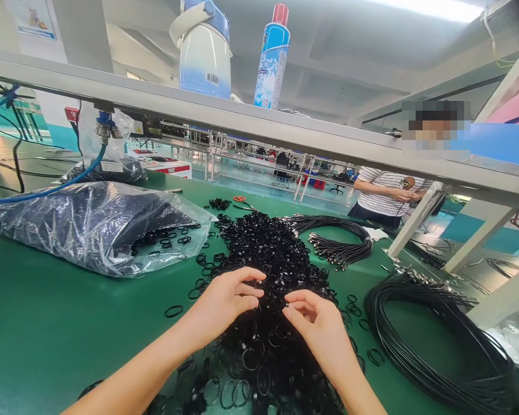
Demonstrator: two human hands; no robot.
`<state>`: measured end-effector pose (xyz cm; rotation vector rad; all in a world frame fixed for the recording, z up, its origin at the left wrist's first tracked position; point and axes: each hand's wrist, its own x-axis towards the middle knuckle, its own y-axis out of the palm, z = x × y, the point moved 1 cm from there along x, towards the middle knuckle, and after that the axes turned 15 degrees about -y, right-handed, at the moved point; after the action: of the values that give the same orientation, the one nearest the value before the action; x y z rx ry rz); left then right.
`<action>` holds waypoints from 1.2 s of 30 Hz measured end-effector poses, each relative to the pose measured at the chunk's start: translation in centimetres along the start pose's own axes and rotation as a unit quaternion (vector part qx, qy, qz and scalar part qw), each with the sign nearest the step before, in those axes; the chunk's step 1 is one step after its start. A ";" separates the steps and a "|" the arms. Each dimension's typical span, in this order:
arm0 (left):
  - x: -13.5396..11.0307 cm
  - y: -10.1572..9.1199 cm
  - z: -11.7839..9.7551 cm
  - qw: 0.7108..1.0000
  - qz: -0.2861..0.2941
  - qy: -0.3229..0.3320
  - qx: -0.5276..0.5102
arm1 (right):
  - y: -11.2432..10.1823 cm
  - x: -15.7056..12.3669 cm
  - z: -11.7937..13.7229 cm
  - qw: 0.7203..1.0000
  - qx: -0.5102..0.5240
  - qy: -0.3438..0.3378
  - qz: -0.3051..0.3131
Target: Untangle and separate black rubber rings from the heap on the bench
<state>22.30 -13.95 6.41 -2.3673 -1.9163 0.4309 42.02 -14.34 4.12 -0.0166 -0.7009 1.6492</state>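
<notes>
Black rubber rings (pixel 263 248), light and floppy, are best pinched at the rim; left hand (pixel 227 300) and right hand (pixel 318 328) are held apart above them, any grip indiscernible.

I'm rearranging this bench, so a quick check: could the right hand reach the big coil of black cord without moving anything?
Probably yes. Only green mat and a few loose black rings lie between the right hand and the coil of black cord, so nothing blocks the way.

Factory production floor: green-matted workbench (pixel 60 300) under a steel shelf (pixel 199 112), loose black rings (pixel 263 248) piled at 12 o'clock, cable coils (pixel 441 297) at 3, a co-worker (pixel 387 196) standing at 1, more rows of benches (pixel 251 153) beyond at 12.
</notes>
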 end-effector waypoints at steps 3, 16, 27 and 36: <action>0.0 -0.5 -0.2 0.995 -0.059 0.009 0.075 | 0.0 -0.1 0.3 0.998 -0.062 -0.004 0.003; -0.2 -1.1 -0.3 0.961 -0.118 0.086 0.233 | 1.7 -1.9 2.2 0.958 -0.184 -0.163 0.147; -0.6 -0.7 0.6 0.951 -0.046 0.100 0.289 | 3.7 -2.5 1.6 0.950 -0.234 -0.154 0.138; -0.4 -0.1 -0.2 0.958 -0.082 0.119 0.247 | 1.3 -0.6 0.3 0.993 0.110 0.014 0.041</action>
<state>22.16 -14.26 6.73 -1.8374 -1.6427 0.5114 40.89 -15.04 3.61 0.0901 -0.5005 1.7936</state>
